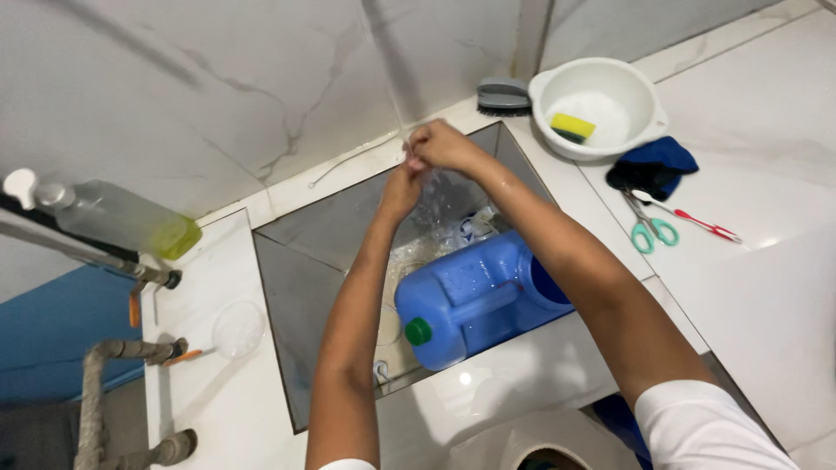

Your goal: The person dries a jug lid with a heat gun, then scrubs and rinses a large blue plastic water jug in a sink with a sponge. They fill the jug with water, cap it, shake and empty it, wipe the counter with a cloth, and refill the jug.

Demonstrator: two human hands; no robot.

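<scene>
Nearby, blue jug below left hand and right hand, grips unclear.

You are standing in a home washing-up corner, most likely a kitchen or utility area. The white tiled table has a square steel sink sunk into it, backed by a marbled tile wall. A clear soap bottle with yellow liquid lies at the left, and a white basin holding a yellow sponge sits beside a grey scrubbing brush. Bare pipework runs along the left edge.
</scene>
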